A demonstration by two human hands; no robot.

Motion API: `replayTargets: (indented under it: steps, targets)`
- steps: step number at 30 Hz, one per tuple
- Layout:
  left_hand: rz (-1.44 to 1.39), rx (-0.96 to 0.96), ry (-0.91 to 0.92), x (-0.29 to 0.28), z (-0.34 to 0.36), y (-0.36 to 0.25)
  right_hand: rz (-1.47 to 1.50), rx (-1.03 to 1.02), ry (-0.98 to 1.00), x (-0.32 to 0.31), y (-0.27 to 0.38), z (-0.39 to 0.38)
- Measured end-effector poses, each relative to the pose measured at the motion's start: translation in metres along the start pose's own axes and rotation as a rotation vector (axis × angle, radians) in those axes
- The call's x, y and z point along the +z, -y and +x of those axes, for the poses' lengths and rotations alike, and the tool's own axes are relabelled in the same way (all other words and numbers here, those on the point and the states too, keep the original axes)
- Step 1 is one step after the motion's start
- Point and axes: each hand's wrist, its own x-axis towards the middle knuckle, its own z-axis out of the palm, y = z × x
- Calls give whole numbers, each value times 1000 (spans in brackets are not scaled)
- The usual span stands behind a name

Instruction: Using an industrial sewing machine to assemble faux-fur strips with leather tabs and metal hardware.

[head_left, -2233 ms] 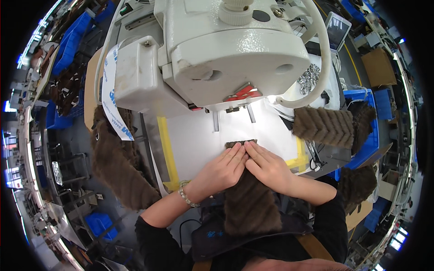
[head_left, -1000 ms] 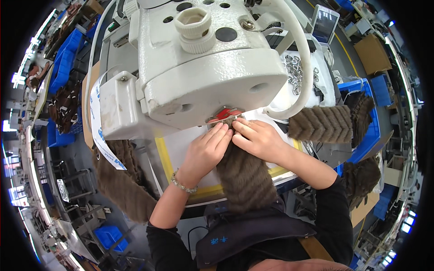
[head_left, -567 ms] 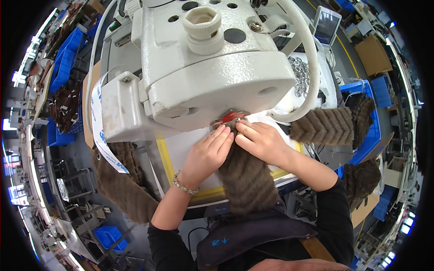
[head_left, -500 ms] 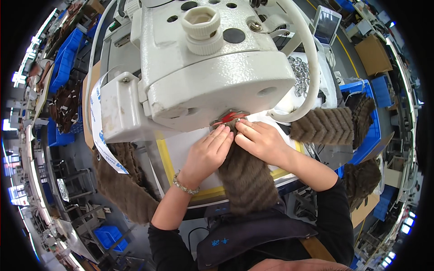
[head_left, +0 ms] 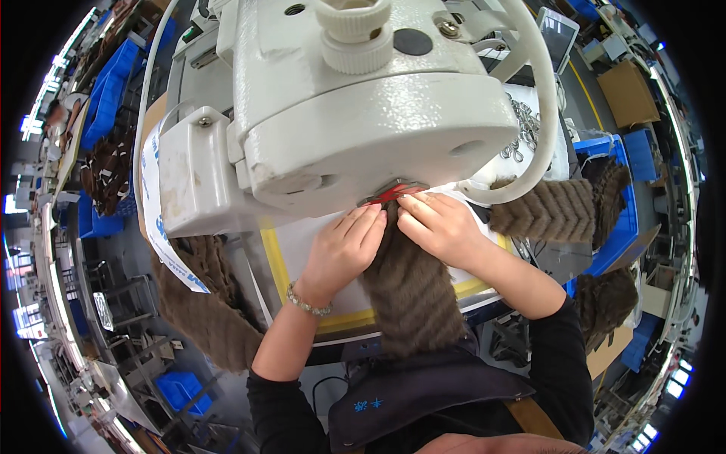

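A brown fur strip (head_left: 412, 310) runs from my lap up to the red guard (head_left: 397, 189) under the white machine head (head_left: 370, 129). My left hand (head_left: 344, 246) grips the strip's far end from the left, fingers pressed together, fingertips at the guard. My right hand (head_left: 442, 227) holds it from the right with bent fingers, tips partly hidden beneath the head. Whatever lies between the fingertips is too small to make out. Beneath the strip is a white work sheet (head_left: 318, 303) with yellow taped edges.
More fur pieces lie left (head_left: 204, 310) and right (head_left: 541, 212), with a blue bin (head_left: 620, 227) behind the right ones. Metal clasps (head_left: 514, 125) sit on a white surface behind the machine. A tablet (head_left: 560, 41), cardboard box (head_left: 628, 94) and blue crates (head_left: 113, 91) stand farther off.
Since the earliest frame both hands and the fur strip have moved forward, up to the red guard. In the last half second my fingertips have edged slightly farther under the head.
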Motion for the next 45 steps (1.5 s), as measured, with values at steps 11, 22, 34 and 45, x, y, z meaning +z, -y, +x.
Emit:
replayTargets:
  steps: [11, 22, 34, 45]
  targets:
    - [29, -5, 67, -2, 0, 0, 43, 38, 14, 0, -1, 1]
    - [-5, -35, 62, 5, -4, 0, 65, 57, 3, 0, -3, -1]
    - [5, -55, 55, 3, -2, 0, 80, 90, 21, -1, -2, -1]
    - [8, -59, 40, 4, -2, -1, 99, 101, 42, 0, -3, -2]
